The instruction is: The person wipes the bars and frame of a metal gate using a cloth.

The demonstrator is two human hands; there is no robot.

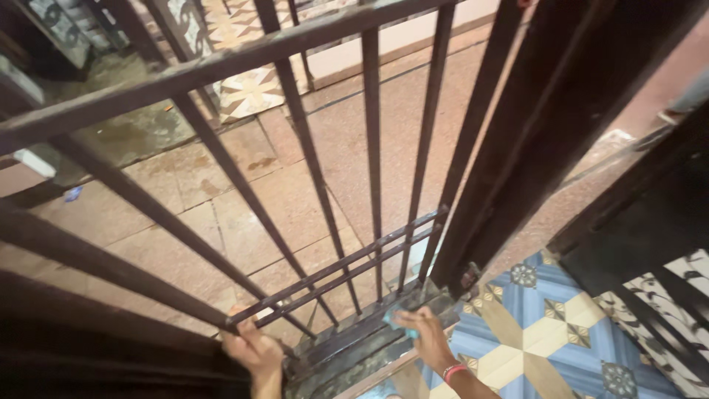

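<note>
Blue cloth (394, 319) sits bunched under the right hand (422, 332), whose fingers are closed over it and press it against the bottom rail (369, 336) of the dark metal gate (373, 133), near the gate's lower corner by the patterned floor tiles (532, 332). The left hand (255, 347) has its fingers wrapped around a lower crossbar (332, 270). If the gate swung, fingers could be pinched at the frame; the cloth could also snag between the bars.

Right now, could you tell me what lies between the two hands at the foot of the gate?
In the head view, vertical gate bars and dark bottom rail separate left hand from right hand, which presses a blue cloth.
</note>
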